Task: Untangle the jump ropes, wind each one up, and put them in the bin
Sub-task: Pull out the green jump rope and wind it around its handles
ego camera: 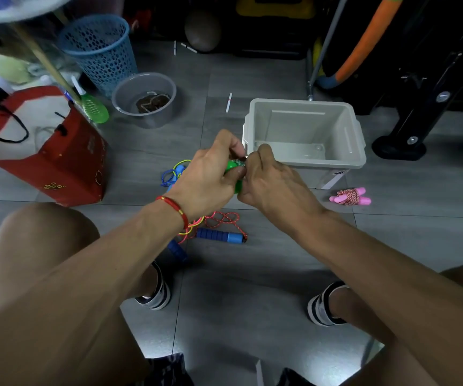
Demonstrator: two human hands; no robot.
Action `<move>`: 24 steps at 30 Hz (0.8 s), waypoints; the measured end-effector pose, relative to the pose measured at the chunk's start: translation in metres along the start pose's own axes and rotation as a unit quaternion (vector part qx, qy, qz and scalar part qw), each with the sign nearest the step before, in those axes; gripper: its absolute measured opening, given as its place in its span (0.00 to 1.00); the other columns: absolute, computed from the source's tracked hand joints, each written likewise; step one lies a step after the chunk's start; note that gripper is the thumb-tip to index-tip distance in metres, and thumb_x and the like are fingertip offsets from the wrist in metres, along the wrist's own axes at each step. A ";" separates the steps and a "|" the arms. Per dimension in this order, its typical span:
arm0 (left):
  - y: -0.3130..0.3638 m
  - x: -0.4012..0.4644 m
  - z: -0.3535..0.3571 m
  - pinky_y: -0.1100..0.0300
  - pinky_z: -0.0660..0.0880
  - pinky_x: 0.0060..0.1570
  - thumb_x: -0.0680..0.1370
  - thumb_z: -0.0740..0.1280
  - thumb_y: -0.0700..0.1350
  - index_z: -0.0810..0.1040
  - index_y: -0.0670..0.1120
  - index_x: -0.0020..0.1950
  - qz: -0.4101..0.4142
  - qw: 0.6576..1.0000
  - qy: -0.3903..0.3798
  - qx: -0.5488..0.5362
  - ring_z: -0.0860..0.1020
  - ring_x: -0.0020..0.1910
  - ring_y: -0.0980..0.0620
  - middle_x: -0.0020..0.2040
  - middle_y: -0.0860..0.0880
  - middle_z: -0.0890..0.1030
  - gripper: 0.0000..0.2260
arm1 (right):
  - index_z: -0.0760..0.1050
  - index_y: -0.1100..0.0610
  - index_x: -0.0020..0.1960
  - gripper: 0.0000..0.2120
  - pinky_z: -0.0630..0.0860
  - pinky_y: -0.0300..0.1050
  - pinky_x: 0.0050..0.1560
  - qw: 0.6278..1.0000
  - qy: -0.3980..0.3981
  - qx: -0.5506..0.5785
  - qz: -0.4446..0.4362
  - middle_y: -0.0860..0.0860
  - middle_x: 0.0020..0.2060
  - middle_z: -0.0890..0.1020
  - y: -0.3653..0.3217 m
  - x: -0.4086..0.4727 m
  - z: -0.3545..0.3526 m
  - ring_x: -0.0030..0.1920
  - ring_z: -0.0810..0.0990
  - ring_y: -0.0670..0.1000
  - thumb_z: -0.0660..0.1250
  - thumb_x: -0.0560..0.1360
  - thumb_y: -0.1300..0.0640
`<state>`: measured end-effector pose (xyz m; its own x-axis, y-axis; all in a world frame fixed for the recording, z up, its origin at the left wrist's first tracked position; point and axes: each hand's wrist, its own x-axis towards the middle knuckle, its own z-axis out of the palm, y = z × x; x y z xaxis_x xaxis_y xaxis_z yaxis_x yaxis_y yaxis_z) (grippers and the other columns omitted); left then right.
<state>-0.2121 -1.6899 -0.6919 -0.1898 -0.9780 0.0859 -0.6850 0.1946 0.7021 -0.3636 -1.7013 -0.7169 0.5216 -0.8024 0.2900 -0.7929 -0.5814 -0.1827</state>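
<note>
Grey floor tiles; both hands (pixel 226 174) grip upright green jump-rope handles (pixel 234 176).

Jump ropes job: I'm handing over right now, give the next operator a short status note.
Left hand and right hand both grip the green-handled jump rope in front of the open grey plastic bin, apparently winding it.
Pink-handled rope with red-and-white cord lies wound on the floor right of the bin, not yet inside.
Blue-handled rope is tangled with red, yellow and blue cords on the floor below the hands.
Bin holds no ropes.
Left: finish the green rope, untangle and wind the rest, bin everything.
</note>
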 end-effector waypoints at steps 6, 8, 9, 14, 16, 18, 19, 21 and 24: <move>-0.002 0.004 0.002 0.62 0.74 0.52 0.78 0.67 0.41 0.75 0.50 0.62 0.006 0.999 -0.011 0.036 0.79 0.53 0.50 0.54 0.50 0.82 0.13 | 0.73 0.68 0.47 0.08 0.66 0.45 0.19 1.000 0.013 0.017 0.007 0.63 0.39 0.72 0.001 -0.001 0.004 0.21 0.66 0.58 0.70 0.73 0.64; 0.001 0.004 0.001 0.50 0.76 0.55 0.78 0.64 0.42 0.71 0.50 0.66 0.034 0.998 -0.027 0.052 0.79 0.56 0.46 0.56 0.49 0.81 0.17 | 0.72 0.69 0.51 0.08 0.73 0.52 0.23 0.999 -0.012 0.026 0.035 0.64 0.43 0.72 -0.001 0.001 0.002 0.24 0.71 0.62 0.68 0.75 0.65; 0.002 0.004 0.000 0.47 0.77 0.53 0.77 0.63 0.41 0.67 0.49 0.69 0.055 0.996 -0.039 0.064 0.79 0.54 0.44 0.56 0.48 0.81 0.20 | 0.71 0.68 0.53 0.09 0.73 0.55 0.27 0.997 -0.032 0.030 0.058 0.64 0.47 0.72 0.000 0.002 0.000 0.27 0.72 0.63 0.65 0.77 0.63; 0.004 0.005 0.000 0.42 0.77 0.47 0.76 0.62 0.35 0.63 0.49 0.70 0.098 0.987 -0.065 0.109 0.79 0.48 0.39 0.55 0.44 0.79 0.24 | 0.73 0.67 0.53 0.10 0.68 0.51 0.32 0.997 -0.044 0.046 0.035 0.63 0.49 0.73 0.010 0.002 -0.008 0.29 0.66 0.58 0.67 0.74 0.63; 0.002 0.004 0.000 0.42 0.77 0.46 0.76 0.63 0.35 0.63 0.50 0.69 0.098 0.988 -0.065 0.100 0.79 0.48 0.39 0.54 0.45 0.79 0.23 | 0.73 0.68 0.53 0.11 0.71 0.53 0.32 0.997 -0.060 0.041 0.018 0.64 0.48 0.74 0.013 0.003 -0.012 0.29 0.71 0.62 0.67 0.73 0.63; 0.001 0.004 -0.001 0.42 0.77 0.47 0.77 0.64 0.35 0.63 0.50 0.68 0.086 0.991 -0.061 0.085 0.79 0.49 0.40 0.53 0.46 0.79 0.23 | 0.73 0.69 0.54 0.12 0.73 0.55 0.33 0.996 -0.076 0.034 0.003 0.64 0.48 0.74 0.017 0.006 -0.014 0.31 0.75 0.65 0.67 0.74 0.62; 0.001 0.004 -0.001 0.42 0.77 0.48 0.77 0.65 0.35 0.63 0.49 0.68 0.078 0.992 -0.058 0.080 0.79 0.50 0.40 0.53 0.46 0.79 0.23 | 0.74 0.69 0.54 0.12 0.74 0.55 0.34 0.996 -0.078 0.034 -0.002 0.63 0.48 0.74 0.018 0.007 -0.014 0.32 0.75 0.65 0.66 0.74 0.61; 0.000 0.004 0.000 0.44 0.76 0.52 0.77 0.66 0.35 0.65 0.48 0.68 0.063 0.995 -0.046 0.062 0.79 0.53 0.42 0.54 0.46 0.80 0.22 | 0.74 0.68 0.50 0.12 0.75 0.54 0.31 0.998 -0.049 0.037 -0.009 0.63 0.45 0.75 0.017 0.006 -0.014 0.29 0.74 0.64 0.62 0.74 0.58; -0.001 0.005 -0.002 0.60 0.73 0.55 0.78 0.68 0.37 0.68 0.47 0.67 0.031 0.999 -0.015 0.018 0.79 0.55 0.49 0.55 0.49 0.80 0.19 | 0.74 0.66 0.46 0.19 0.72 0.49 0.30 0.999 -0.008 0.044 0.005 0.61 0.42 0.74 0.011 0.003 -0.012 0.28 0.70 0.59 0.54 0.74 0.51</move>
<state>-0.2109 -1.6955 -0.6907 -0.2531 -0.9614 0.1079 -0.6963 0.2584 0.6696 -0.3745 -1.7080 -0.7071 0.5197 -0.8099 0.2720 -0.7674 -0.5824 -0.2681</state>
